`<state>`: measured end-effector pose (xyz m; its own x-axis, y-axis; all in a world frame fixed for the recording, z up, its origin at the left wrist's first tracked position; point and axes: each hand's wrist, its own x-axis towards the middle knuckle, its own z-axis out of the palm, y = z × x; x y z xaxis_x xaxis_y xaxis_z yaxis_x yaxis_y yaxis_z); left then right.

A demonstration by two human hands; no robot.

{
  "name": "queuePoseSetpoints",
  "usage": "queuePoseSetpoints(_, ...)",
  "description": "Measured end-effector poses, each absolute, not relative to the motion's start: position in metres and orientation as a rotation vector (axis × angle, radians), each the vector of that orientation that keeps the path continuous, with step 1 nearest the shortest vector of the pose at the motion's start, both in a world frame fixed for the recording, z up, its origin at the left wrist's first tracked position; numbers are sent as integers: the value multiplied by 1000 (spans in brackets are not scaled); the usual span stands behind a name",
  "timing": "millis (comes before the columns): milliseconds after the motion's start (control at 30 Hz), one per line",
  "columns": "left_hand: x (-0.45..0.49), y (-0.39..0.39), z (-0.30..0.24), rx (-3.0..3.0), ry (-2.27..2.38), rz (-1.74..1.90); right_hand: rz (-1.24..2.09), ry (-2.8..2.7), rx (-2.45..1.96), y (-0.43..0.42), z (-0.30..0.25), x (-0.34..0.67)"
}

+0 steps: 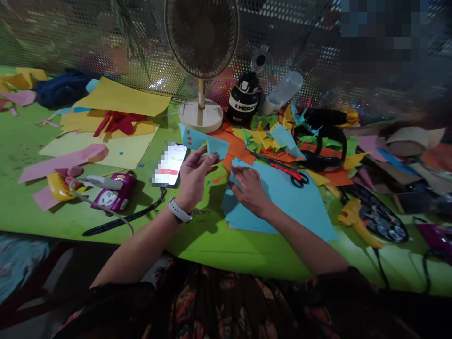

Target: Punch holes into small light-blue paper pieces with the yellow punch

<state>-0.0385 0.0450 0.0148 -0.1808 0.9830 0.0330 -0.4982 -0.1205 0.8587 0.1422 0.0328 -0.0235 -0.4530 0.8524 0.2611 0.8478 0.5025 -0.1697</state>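
Above the green table (208, 242), the left hand (196, 174) pinched a blue paper strip (218, 147) in front of the fan (203, 37), while the right hand (250, 188) lay on the left edge of the blue sheets (293, 207) — whether its bunched fingers gripped anything, I could not tell. A harder pinch might have creased or torn the strip; a sideways drag could have slid the sheets out of line. The fan, if running, might have scattered the paper scraps (261, 138). Just left of the left hand lay a phone (172, 165); the scissors (294, 176) rested across the sheets' far part — an obstacle to lifting them.
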Motion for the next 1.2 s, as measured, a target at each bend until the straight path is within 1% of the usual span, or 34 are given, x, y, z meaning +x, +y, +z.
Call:
queuePoseSetpoints(133, -37, 44, 14, 786, 891, 1573, -101, -2527, -1417, 34, -29, 143)
queuePoseSetpoints(400, -35, 43, 12, 789, 878, 1549, -82, -2572, -1406, 40, -40, 141)
queuePoseSetpoints(567, -35, 42, 12, 799, 893, 1542, 94, -2464, -1399, 41, -37, 143)
queuePoseSetpoints(733, -34, 42, 12, 788, 910, 1529, 597, -1951, -1288, 42, -23, 155)
queuePoseSetpoints(833, -32, 41, 10, 773, 941, 1493, 789, -1680, -1124, 41, -16, 158)
queuePoseSetpoints(1000, -24, 35, 4, 732, 953, 1375, 836, -1534, -1077, 33, -6, 152)
queuePoseSetpoints(1200, -15, 24, 3, 689, 907, 1270, 757, -1701, -1170, 22, 1, 149)
